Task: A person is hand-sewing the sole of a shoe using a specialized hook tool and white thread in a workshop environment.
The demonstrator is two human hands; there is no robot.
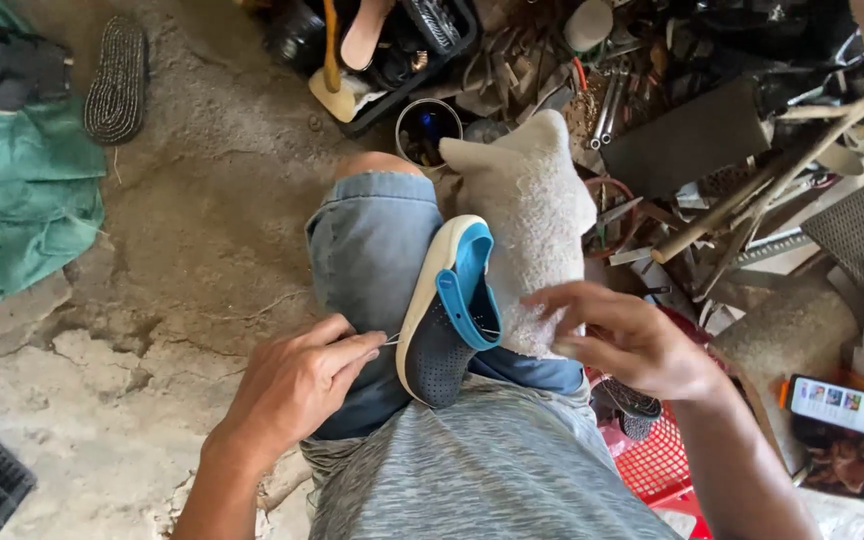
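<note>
A dark blue perforated clog shoe with a white sole and a bright blue strap lies on its side on my lap, against a fuzzy white cloth over my right knee. My left hand pinches a thin needle at the shoe's sole edge. A fine thread runs from the shoe to my right hand, whose fingers are closed on it beside the cloth.
A red plastic basket stands by my right hip. A phone lies at the right. Tools, rods and scrap crowd the upper right. A tin can, a green cloth and a loose sole lie on the concrete floor.
</note>
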